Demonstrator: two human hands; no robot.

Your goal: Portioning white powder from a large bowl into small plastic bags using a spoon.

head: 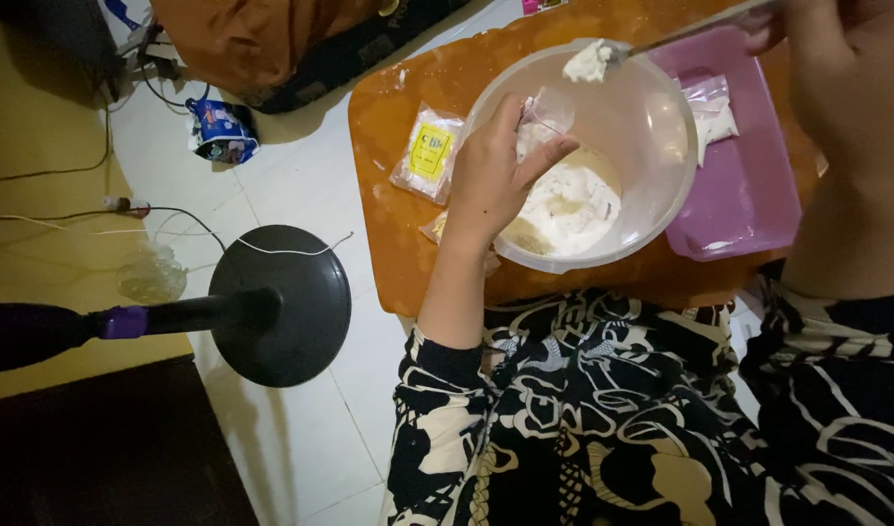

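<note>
A clear plastic bowl (661,127) with white flour in its bottom stands on a low orange table (408,127). My left hand (496,175) is over the bowl's near left rim and pinches a small clear plastic bag (549,112) that holds some white powder. My right hand (837,58) at the top right grips a spoon (661,41) by its handle. The spoon's tip carries a heap of white powder (588,63) above the bowl's far rim, close to the bag's mouth.
A pink tray (749,185) with a filled clear bag (712,112) lies right of the bowl. A small packet with a yellow label (429,151) lies left of it. On the white tiled floor stand a round black fan base (281,302), cables and a blue packet (221,129).
</note>
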